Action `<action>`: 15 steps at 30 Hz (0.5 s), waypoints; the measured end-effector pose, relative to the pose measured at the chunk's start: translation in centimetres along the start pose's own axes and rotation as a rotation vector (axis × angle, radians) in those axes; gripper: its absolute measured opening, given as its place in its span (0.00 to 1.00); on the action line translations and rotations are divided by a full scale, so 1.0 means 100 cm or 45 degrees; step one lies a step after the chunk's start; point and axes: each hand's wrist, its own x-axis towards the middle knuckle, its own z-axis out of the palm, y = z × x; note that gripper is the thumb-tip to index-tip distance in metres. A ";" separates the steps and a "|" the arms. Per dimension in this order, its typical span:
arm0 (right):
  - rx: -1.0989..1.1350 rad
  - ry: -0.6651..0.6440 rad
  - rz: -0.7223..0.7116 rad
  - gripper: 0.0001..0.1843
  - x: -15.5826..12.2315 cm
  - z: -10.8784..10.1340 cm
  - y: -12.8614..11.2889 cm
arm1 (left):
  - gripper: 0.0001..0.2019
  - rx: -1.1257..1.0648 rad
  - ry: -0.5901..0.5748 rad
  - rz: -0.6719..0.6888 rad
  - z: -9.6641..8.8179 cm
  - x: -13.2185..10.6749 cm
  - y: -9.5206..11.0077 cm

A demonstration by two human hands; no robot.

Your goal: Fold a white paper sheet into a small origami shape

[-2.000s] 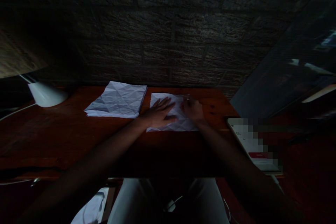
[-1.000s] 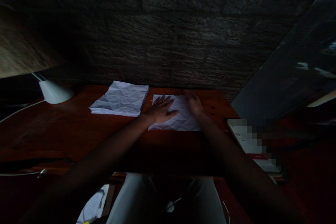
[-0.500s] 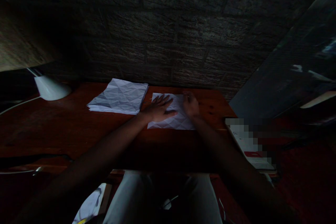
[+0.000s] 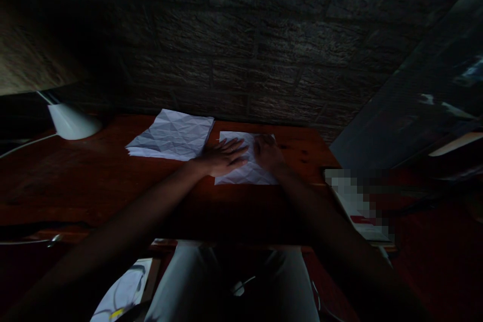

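A white paper sheet (image 4: 247, 176) with a pattern of creased triangles lies on the brown wooden table. My left hand (image 4: 224, 157) is spread flat over the sheet's left part, fingers stretched out and a ring on one of them. Against the right part of the same sheet rests my right hand (image 4: 267, 152), its fingers curled in; whatever they may hold is hidden. To the left of both hands sits a stack of similarly creased sheets (image 4: 171, 133), with several edges showing at its near side.
A lamp with a white base (image 4: 75, 123) stands at the table's left, its cord trailing off. A pale, partly blurred-out flat item (image 4: 349, 196) lies at the right edge. Behind rises a dark block wall (image 4: 241, 50); a grey panel (image 4: 381, 115) stands right.
My right hand has moved left across the sheet, from its right edge inward, closer to my left hand. My left hand has shifted slightly left, still flat on the sheet.
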 end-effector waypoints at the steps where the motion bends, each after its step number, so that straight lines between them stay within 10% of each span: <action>1: -0.007 -0.011 0.003 0.21 0.000 -0.002 0.000 | 0.38 0.007 0.033 -0.003 0.003 0.002 0.001; 15: -0.096 -0.089 0.051 0.22 -0.003 -0.017 0.004 | 0.51 0.020 0.116 0.100 0.016 -0.010 0.009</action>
